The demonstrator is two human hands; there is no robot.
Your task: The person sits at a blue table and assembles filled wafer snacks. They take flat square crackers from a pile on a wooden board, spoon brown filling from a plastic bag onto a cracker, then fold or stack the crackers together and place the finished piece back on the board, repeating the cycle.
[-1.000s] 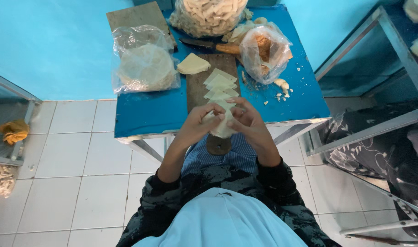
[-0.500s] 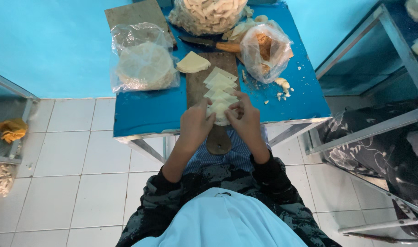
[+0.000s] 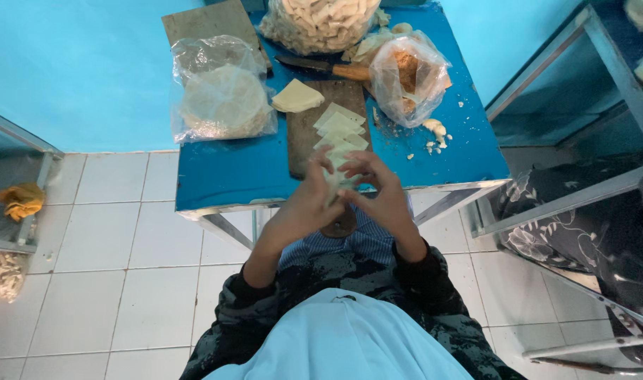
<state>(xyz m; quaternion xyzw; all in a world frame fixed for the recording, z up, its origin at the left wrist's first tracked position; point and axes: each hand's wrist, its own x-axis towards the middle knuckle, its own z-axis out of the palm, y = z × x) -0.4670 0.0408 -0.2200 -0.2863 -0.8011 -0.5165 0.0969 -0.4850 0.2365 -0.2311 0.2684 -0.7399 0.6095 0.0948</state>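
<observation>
Head view: left hand (image 3: pixel 304 207) and right hand (image 3: pixel 381 197) meet at the table (image 3: pixel 223 172) edge, fingertips pinching a pale wrapper (image 3: pixel 337 176) between them, just below the cut wrappers (image 3: pixel 341 127) laid ready on the board (image 3: pixel 304 137).

Blue table (image 3: pixel 223 176), brown board (image 3: pixel 304 134), seemingly pale-yellow wrappers (image 3: pixel 341 127).

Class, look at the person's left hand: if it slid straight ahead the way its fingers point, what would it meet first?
The left hand points up and slightly right in the picture. Beyond the pale wrapper it pinches, it would probably first meet the fanned wrapper pieces on the wooden board; depth is unclear.
</observation>
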